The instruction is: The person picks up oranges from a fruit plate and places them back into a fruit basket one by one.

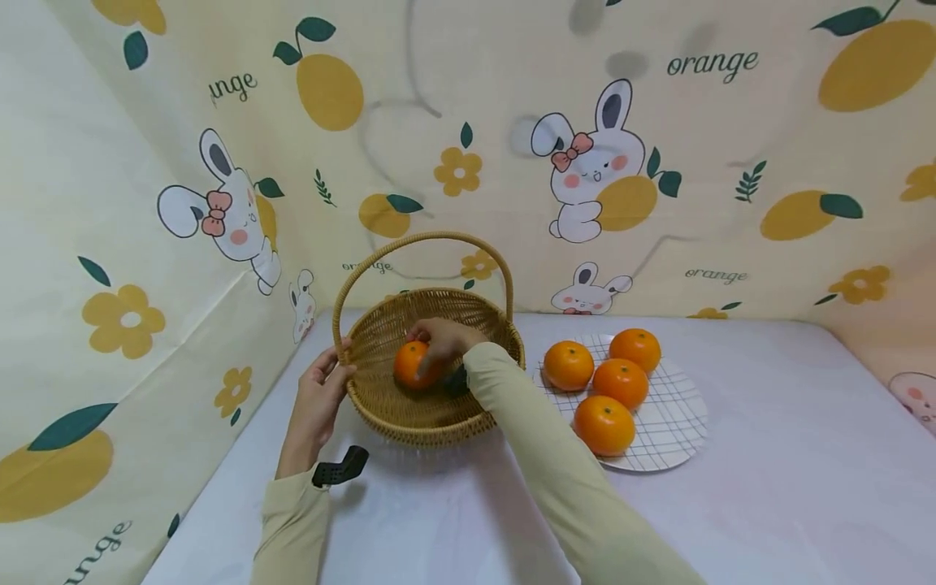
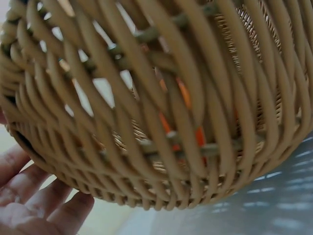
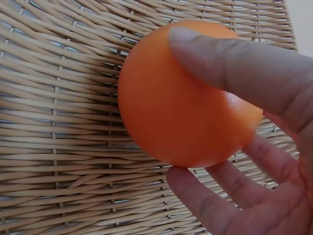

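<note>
A wicker basket (image 1: 398,410) with a tall arched handle stands at the table's far left, tilted so its inside shows. My left hand (image 1: 322,390) grips its left rim at the foot of the handle; in the left wrist view, the fingers (image 2: 73,210) lie against the outer weave. Inside the basket, my right hand (image 1: 448,337) holds an orange (image 3: 166,98), thumb (image 3: 210,56) across the top and fingers around the other side. The orange sits close against the woven wall. Through gaps in the weave, bits of orange colour show in the left wrist view.
Right of the basket lies a round white plate (image 1: 680,422) with a grid pattern, bearing several oranges (image 1: 605,425). Behind the white table (image 1: 790,431) hangs a printed cloth (image 1: 497,73) with rabbits and fruit, also along the left side. My right forearm crosses between basket and plate.
</note>
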{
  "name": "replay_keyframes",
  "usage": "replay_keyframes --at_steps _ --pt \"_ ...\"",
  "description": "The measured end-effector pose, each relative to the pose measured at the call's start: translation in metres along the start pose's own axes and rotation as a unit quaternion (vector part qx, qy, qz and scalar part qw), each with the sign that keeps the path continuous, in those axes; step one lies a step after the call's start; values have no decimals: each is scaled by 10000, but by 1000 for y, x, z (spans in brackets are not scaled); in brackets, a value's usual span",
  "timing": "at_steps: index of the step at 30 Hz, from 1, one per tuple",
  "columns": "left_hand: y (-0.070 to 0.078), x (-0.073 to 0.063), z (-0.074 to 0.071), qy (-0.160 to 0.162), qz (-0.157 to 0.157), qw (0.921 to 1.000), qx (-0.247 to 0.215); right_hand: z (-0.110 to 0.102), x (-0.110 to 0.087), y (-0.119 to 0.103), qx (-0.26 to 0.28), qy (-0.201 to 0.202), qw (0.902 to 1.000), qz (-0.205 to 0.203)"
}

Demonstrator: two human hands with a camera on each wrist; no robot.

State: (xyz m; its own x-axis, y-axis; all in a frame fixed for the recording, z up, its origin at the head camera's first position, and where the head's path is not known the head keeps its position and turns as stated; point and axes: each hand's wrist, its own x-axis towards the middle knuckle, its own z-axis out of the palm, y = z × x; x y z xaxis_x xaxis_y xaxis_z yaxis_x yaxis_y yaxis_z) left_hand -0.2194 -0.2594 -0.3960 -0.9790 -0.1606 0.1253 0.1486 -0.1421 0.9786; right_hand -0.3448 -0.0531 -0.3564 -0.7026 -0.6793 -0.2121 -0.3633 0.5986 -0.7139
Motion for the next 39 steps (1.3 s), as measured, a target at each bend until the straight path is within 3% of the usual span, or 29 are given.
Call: replay_keyframes --at_steps 10,21,28,33,39 --pt "2 -1 -2 -97 -68 9999 -78 4 -5 -5 1193 -487 9900 580" --pt "1 -1 -2 -68 -78 9999 -75 -1 -12 -13 813 -456 9934 662" --pt "1 2 -2 -7 -128 9999 -86 -16 -22 -22 510 -394 9973 353" --pt "3 3 -1 -94 -59 9999 -112 -28 -32 -25 753 -83 9968 271" --pt "1 -1 -3 -196 -129 9996 -129 -33 -42 -27 561 379 9974 -235"
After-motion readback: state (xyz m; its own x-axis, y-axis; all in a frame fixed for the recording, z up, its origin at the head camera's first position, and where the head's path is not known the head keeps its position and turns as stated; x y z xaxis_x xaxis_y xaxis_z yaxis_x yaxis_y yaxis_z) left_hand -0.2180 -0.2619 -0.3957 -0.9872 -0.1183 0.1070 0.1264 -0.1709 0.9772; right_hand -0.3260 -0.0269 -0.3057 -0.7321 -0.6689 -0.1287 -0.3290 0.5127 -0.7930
